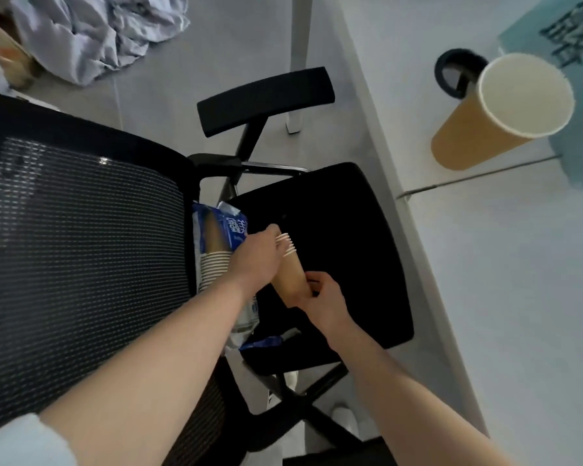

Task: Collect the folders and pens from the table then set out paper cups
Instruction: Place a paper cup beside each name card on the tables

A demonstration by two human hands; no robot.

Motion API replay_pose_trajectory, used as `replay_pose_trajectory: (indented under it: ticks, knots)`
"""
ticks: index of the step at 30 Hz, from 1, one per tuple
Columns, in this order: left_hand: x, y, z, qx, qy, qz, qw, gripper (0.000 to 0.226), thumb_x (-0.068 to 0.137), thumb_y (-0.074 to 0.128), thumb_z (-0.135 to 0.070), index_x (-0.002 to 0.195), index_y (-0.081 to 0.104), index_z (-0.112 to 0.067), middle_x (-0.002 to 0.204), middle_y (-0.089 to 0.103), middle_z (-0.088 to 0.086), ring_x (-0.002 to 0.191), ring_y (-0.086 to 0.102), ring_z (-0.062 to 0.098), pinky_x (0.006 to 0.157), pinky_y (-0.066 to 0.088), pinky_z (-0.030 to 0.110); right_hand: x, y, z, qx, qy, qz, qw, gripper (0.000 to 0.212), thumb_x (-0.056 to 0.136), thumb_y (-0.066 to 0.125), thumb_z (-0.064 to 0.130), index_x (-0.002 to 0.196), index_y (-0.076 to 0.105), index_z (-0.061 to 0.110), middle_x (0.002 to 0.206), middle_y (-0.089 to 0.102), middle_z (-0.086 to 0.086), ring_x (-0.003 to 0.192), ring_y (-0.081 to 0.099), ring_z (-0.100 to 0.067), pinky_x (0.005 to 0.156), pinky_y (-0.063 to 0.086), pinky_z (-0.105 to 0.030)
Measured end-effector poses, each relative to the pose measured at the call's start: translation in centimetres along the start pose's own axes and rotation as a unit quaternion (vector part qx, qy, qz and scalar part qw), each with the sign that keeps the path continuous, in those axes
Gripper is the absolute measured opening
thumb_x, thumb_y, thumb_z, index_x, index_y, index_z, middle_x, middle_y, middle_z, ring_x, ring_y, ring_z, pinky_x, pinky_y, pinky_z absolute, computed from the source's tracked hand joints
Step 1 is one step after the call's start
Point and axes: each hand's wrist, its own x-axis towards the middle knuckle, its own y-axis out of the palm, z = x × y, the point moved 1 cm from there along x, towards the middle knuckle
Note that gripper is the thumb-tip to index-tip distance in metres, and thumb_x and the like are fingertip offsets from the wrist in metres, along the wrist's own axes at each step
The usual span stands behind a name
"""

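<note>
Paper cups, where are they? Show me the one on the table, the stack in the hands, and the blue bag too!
Single paper cup (478, 129): head view, on its tan side wall.
Stack of paper cups (292, 275): head view, on the tan side.
Blue bag (231, 223): head view, on the printed blue plastic.

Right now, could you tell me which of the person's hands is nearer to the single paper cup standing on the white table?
The right hand. It holds the base of the cup stack, on the side toward the single cup; the left hand grips the rims, farther away.
</note>
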Motion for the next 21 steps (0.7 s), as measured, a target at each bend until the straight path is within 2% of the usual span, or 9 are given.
replay_pose_trajectory:
  ticks: [4,8,12,16,19,21]
  knots:
    - [2.1,1.1,0.6,0.045,0.01,0.034,0.998,0.021,0.1,0.047,-0.028,0.108,0.053,-0.009,0.095,0.064,0.014,0.088,0.061,0.033,0.076,0.052,0.046,1.9,1.7,-0.9,0.014,0.017,-0.014,1.0,0.065,0.077,0.078,0.015,0.133,0.045,0.012,0.12,0.058,-0.005,0.101,0.058,-0.018,0.082,0.053,-0.029]
    - [3.4,1.8,2.2,0.049,-0.027,0.056,0.997,0.021,0.099,0.051,-0.023,0.109,0.057,-0.006,0.104,0.064,0.017,0.094,0.06,0.032,0.082,0.051,0.045,2.9,3.2,-1.5,-0.003,0.031,-0.005,1.0,0.06,0.08,0.076,0.019,0.131,0.046,0.011,0.121,0.06,-0.008,0.106,0.06,-0.022,0.086,0.052,-0.031]
    - [3.5,2.2,3.4,0.078,-0.061,0.073,0.992,0.023,0.094,0.051,-0.009,0.115,0.06,-0.009,0.111,0.062,0.017,0.098,0.06,0.031,0.081,0.051,0.04,3.1,3.7,-2.2,-0.011,0.044,0.009,0.999,0.054,0.088,0.068,0.017,0.136,0.044,0.011,0.132,0.055,-0.008,0.117,0.056,-0.023,0.089,0.048,-0.028]
    - [3.2,2.0,3.3,0.087,-0.073,0.07,0.991,0.036,0.089,0.049,0.0,0.123,0.057,-0.008,0.121,0.06,0.017,0.107,0.059,0.031,0.09,0.051,0.042,2.8,3.6,-2.7,0.009,0.059,0.01,0.998,0.062,0.087,0.069,0.015,0.14,0.038,0.01,0.137,0.051,-0.01,0.122,0.053,-0.025,0.1,0.048,-0.037]
    - [2.8,1.3,2.4,0.085,-0.074,0.069,0.991,0.034,0.088,0.05,0.002,0.121,0.057,-0.003,0.122,0.058,0.018,0.111,0.056,0.032,0.093,0.05,0.042,2.0,2.9,-2.8,0.041,0.071,0.016,0.996,0.071,0.086,0.069,0.011,0.145,0.029,0.009,0.138,0.049,-0.01,0.123,0.052,-0.024,0.102,0.048,-0.038]
    - [2.3,0.8,1.7,0.084,-0.078,0.064,0.991,0.03,0.089,0.05,0.001,0.118,0.057,-0.002,0.119,0.059,0.018,0.108,0.057,0.032,0.088,0.05,0.04,1.1,2.1,-2.8,0.055,0.078,0.022,0.995,0.073,0.087,0.067,0.008,0.146,0.025,0.009,0.136,0.049,-0.01,0.121,0.053,-0.023,0.1,0.048,-0.037]
